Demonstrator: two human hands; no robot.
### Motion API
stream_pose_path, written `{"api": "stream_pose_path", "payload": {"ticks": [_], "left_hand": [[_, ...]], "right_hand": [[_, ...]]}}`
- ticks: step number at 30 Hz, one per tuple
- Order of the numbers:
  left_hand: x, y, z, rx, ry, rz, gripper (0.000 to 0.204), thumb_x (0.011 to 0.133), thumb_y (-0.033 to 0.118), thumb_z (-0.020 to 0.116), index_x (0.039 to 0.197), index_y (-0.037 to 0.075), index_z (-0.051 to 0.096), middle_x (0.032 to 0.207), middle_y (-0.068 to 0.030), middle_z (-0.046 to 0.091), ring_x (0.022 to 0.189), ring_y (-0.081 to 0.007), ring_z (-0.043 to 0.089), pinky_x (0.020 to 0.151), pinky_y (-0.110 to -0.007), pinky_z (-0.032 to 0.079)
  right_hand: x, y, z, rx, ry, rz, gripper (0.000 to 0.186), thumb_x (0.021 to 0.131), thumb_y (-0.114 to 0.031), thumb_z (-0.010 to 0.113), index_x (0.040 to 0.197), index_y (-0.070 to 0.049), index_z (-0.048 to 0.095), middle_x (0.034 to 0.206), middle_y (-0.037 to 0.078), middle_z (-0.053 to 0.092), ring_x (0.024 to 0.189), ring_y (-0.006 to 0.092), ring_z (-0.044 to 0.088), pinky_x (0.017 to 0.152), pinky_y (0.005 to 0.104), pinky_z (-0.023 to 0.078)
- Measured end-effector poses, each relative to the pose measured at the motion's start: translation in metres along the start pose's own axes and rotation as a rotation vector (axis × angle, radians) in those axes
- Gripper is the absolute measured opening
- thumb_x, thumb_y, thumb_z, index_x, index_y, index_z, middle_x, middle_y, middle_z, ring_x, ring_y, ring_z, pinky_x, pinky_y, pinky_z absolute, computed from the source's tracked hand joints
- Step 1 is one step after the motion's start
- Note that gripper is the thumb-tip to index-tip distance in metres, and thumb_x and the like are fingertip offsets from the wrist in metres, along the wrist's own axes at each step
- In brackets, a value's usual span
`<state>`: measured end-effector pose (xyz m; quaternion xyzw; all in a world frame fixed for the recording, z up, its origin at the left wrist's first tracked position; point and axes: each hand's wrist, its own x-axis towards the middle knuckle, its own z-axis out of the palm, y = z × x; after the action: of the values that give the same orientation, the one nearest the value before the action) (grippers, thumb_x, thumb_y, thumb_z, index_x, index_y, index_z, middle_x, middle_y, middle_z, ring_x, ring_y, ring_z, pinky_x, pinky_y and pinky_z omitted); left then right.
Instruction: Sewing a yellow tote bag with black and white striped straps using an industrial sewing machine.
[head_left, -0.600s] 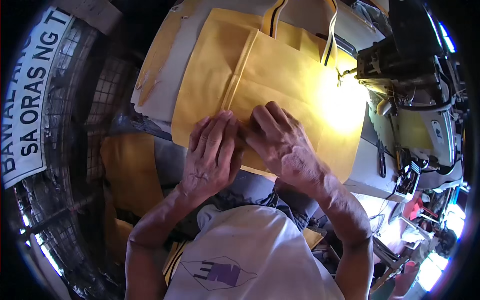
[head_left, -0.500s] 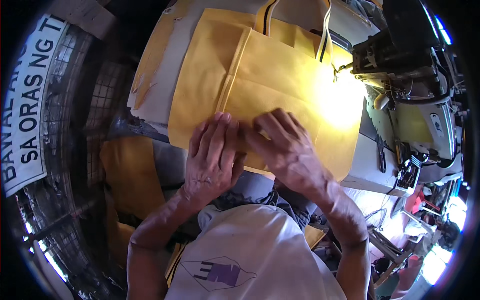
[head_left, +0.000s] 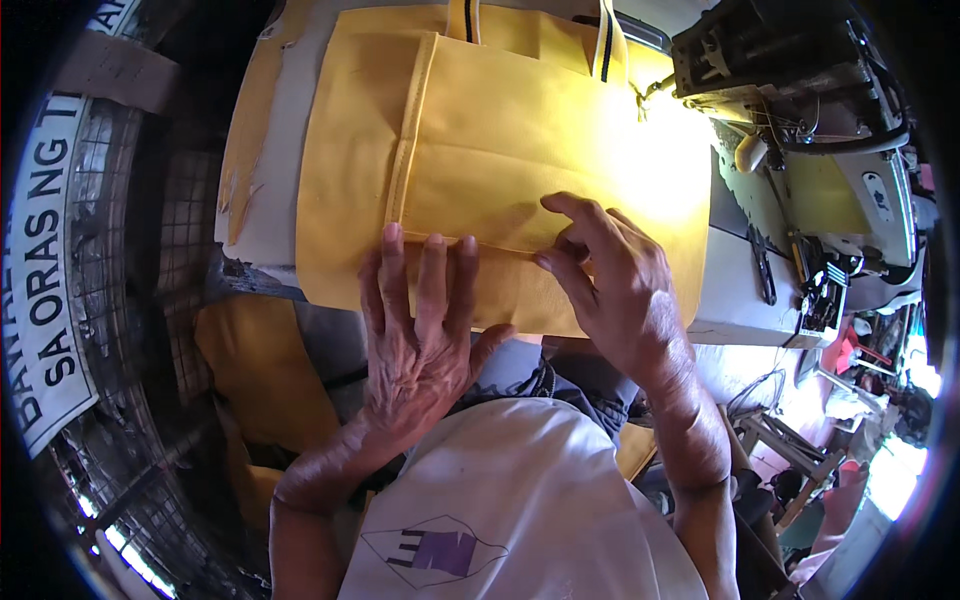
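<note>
Whereas the bare left hand (head_left: 418, 325) and right hand (head_left: 632, 290) had nearly met moments earlier, a wider gap parted them. The left lay splayed on the yellow fabric tote bag (head_left: 480, 150); the right curled over it, any pinch unclear. The bag lay on the chipped pale-grey worktable (head_left: 284, 150), between dark wire mesh (head_left: 185, 195) and a black metal machine (head_left: 745, 55).

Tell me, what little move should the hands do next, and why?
Maybe the right hand should slide its thumb gently along the crosswise line on the yellow bag, to smooth it. The thumb is close beside that line, and the left hand has its fingers spread over the bag's near edge, so it could steady things.
</note>
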<state>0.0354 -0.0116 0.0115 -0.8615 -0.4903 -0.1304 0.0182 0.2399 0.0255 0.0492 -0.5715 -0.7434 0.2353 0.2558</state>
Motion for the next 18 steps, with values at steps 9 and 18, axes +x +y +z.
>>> {"api": "stream_pose_path", "payload": {"ticks": [9, 18], "left_hand": [[0.004, 0.011, -0.006, 0.102, -0.142, 0.009, 0.070, 0.096, 0.065, 0.046, 0.149, 0.020, 0.046, 0.142, -0.0284, 0.030, 0.136, -0.0606, 0.028, 0.101, -0.074, 0.039], [0.013, 0.018, -0.018, 0.123, -0.220, 0.019, 0.068, 0.095, 0.067, 0.042, 0.153, 0.032, 0.038, 0.141, -0.0319, 0.029, 0.133, -0.0640, 0.028, 0.101, -0.077, 0.036]], "right_hand": [[0.005, -0.001, -0.003, 0.034, -0.071, 0.082, 0.046, 0.084, -0.008, 0.077, 0.125, -0.003, 0.058, 0.082, 0.013, 0.066, 0.073, 0.0276, 0.067, 0.067, 0.0378, 0.053], [-0.023, 0.014, -0.013, -0.046, 0.068, -0.028, 0.056, 0.082, -0.007, 0.076, 0.134, -0.002, 0.055, 0.085, 0.011, 0.065, 0.081, 0.0281, 0.063, 0.077, 0.0396, 0.051]]}}
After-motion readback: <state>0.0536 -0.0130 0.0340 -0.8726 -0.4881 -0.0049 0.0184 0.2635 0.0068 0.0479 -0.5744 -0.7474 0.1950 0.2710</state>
